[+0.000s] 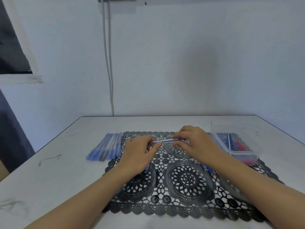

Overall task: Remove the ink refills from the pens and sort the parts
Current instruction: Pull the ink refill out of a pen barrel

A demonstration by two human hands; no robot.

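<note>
While both hands pinch it, left hand and right hand, pen lies crosswise mid-frame, refill probably exits sideways.

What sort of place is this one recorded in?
Likely a makeshift indoor work desk, not a factory: a scuffed white table against a bare wall with cables, a black lace-pattern mat, a plastic tub of pen parts. Left hand and right hand grip one pen.

mat: black lace (round medallions) | pens: blue | table: white | wall: pale grey
</note>
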